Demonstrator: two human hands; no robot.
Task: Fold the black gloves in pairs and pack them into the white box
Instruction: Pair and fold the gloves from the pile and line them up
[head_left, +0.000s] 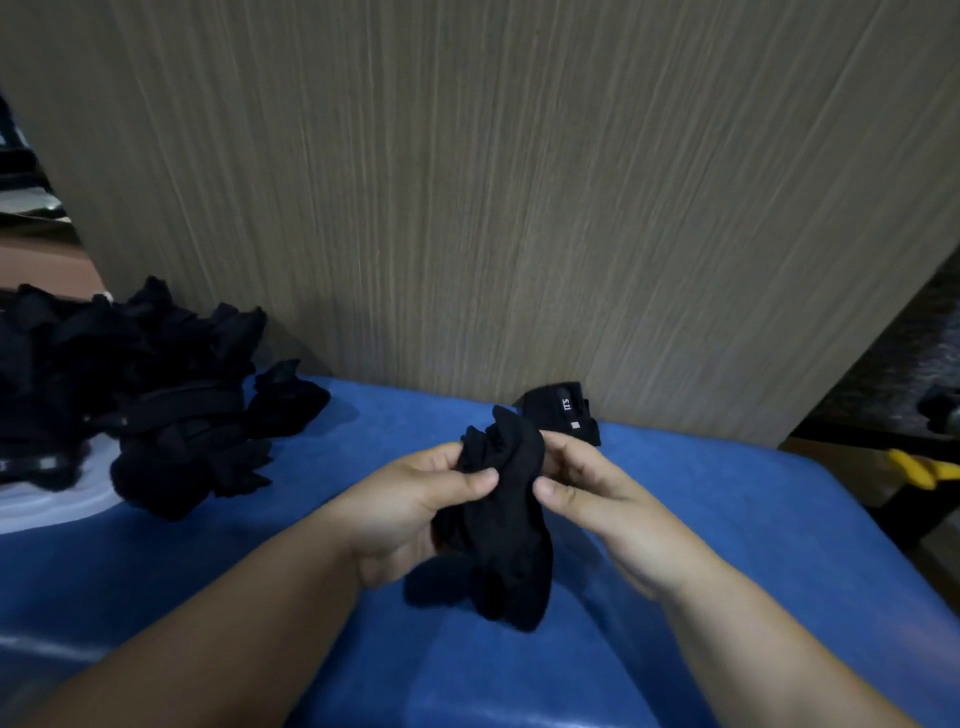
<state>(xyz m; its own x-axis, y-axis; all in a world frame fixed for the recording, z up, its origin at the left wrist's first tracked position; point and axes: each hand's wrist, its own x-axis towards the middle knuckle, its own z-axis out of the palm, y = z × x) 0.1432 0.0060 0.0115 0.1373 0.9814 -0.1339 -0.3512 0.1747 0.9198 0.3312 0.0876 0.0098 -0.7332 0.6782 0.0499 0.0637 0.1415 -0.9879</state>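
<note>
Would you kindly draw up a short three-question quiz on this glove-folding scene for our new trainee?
1. True or false: the left hand and the right hand both grip the same black glove bundle.
2. Where does the loose glove pile lie? A) to the person's left B) to the person's right C) in the person's lap
3. Fill in: the folded pair with a white label lies on the ___ surface, close to the wood-grain panel.
Key: 1 true; 2 A; 3 blue.
</note>
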